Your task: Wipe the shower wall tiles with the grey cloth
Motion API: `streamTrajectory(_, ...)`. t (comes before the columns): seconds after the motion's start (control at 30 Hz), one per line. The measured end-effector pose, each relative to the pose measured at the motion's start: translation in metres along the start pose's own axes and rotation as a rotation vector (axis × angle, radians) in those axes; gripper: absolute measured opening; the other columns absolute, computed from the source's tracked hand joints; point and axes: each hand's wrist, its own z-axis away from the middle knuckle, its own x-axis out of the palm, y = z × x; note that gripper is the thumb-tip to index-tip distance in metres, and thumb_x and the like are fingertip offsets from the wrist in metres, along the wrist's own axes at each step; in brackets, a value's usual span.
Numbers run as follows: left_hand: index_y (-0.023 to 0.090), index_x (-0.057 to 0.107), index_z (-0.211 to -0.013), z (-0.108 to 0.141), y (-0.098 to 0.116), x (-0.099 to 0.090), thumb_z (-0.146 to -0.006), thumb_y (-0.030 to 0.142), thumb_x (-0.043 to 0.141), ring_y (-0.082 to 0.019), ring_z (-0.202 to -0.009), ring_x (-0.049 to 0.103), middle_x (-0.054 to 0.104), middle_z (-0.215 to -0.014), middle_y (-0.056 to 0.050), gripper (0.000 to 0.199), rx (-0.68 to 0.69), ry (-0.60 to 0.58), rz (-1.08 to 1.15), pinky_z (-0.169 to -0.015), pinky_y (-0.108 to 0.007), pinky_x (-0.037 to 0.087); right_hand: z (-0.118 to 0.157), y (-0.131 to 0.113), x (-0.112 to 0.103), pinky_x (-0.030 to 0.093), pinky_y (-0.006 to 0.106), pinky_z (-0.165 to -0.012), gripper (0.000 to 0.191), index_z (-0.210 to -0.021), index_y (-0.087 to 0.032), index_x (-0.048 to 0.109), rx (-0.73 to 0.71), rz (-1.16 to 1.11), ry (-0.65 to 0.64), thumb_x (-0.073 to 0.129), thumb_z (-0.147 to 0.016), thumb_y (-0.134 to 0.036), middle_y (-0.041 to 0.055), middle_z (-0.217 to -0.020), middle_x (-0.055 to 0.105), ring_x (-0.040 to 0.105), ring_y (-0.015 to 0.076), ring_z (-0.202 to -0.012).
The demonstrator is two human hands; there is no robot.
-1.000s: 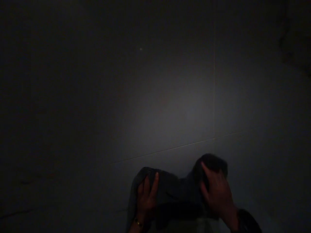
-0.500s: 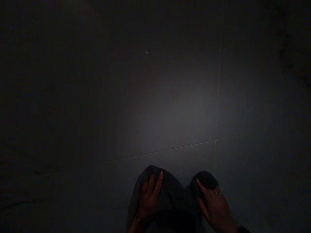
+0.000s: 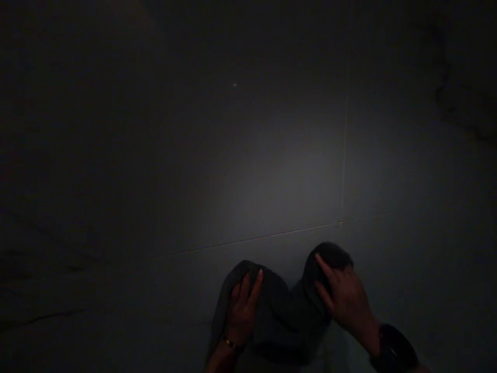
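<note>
Dark grey trousers [image 3: 272,305] cover my two bent knees at the bottom of the head view. On the left knee [image 3: 243,267] rests my left hand [image 3: 243,311], fingers laid out over the cloth and slightly apart. A thin bracelet [image 3: 230,342] circles that wrist. My right hand [image 3: 347,295] lies over the right knee [image 3: 332,252], its index finger and thumb stretched apart. The dark band of a watch or bracelet [image 3: 396,347] is on the right wrist. Neither hand shows any object in it.
A very dim tiled floor [image 3: 287,181] spreads around, lit by a soft patch in the middle. Thin joint lines [image 3: 272,235] meet right of centre. Dark vein-like marks [image 3: 442,93] run at the right, and a small bright spot [image 3: 235,84] shows farther up.
My right knee has risen in the view, with my right hand resting on it, and more of the right forearm shows. The left hand has shifted slightly right.
</note>
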Motion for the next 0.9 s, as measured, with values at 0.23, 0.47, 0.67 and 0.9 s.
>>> streamTrajectory(0.23,0.022,0.007,-0.15,-0.004,0.01,-0.016,-0.088,0.006,0.032,-0.02,-0.11,0.059,0.06,-0.127,-0.013,0.069,-0.014,0.033,0.045,-0.089,-0.028,0.049,0.005,-0.04,0.013,0.042,0.047,-0.093,0.049,-0.147,-0.01,0.025,-0.016,-0.074,0.016,0.027,-0.099,-0.021,0.0122,-0.127,0.051,0.046,0.0301,-0.115)
streamTrajectory(0.47,0.023,0.015,-0.15,-0.007,-0.015,-0.038,-0.089,0.007,0.033,-0.017,-0.115,0.057,0.058,-0.132,-0.01,0.065,0.04,0.082,0.009,-0.096,-0.024,0.047,-0.049,-0.07,0.02,0.045,0.035,-0.076,0.018,-0.106,-0.021,0.06,-0.286,-0.342,-0.056,0.063,-0.09,-0.028,0.002,-0.094,0.062,0.055,0.0213,-0.086)
streamTrajectory(0.67,0.022,0.018,-0.15,-0.117,-0.064,-0.069,-0.093,0.014,0.039,-0.025,-0.141,0.028,0.02,-0.156,-0.012,0.061,-0.135,0.4,-0.054,-0.115,-0.036,0.029,-0.198,-0.044,-0.025,0.042,0.033,-0.086,0.04,-0.132,-0.017,0.047,-0.603,-0.308,0.157,0.053,-0.097,-0.035,0.0044,-0.115,0.058,0.048,0.0206,-0.106)
streamTrajectory(0.9,0.015,0.033,-0.145,-0.279,-0.05,-0.102,-0.093,0.016,0.039,-0.03,-0.139,0.031,0.032,-0.15,-0.018,0.052,-0.234,0.494,-0.008,-0.113,-0.047,0.031,-0.251,0.052,-0.096,0.034,0.043,-0.104,0.054,-0.148,-0.02,0.027,-0.255,0.031,0.235,0.047,-0.099,-0.032,0.0109,-0.134,0.046,0.042,0.0274,-0.117)
